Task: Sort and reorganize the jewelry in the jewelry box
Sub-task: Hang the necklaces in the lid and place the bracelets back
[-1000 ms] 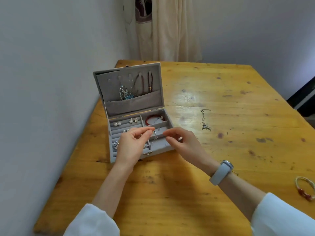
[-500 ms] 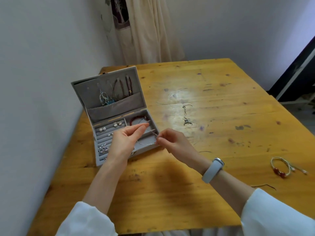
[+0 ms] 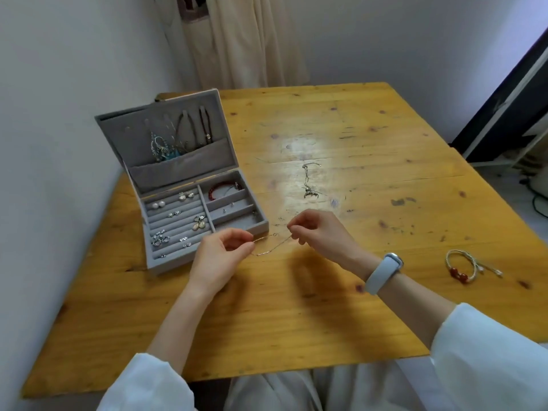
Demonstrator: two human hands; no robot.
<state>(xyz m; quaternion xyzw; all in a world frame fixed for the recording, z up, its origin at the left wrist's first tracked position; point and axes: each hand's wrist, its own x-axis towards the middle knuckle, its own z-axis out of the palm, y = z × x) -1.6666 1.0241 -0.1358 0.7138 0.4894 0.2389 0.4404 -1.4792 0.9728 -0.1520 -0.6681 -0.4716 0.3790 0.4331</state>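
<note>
Both hands have come off the jewelry box [image 3: 189, 221] since a second ago and now sit just in front of its near right corner, over bare wooden table [image 3: 385, 179]. Box is open at the left, lid propped up, earrings in the ring rolls, a red bracelet [image 3: 221, 188] in the far right compartment. Loads of open table to the right and near side; only a loose silver necklace [image 3: 310, 182] farther out and a beaded bracelet [image 3: 462, 266] far right. Left hand [image 3: 219, 256] and right hand [image 3: 320, 232] each pinch one end of a thin chain [image 3: 271, 246], which sags between them just above the wood. I'd guess it weighs nothing, totally limp, tangles and snags easily, maybe snaps if yanked. Best held by the ends like this, kept lightly taut.
</note>
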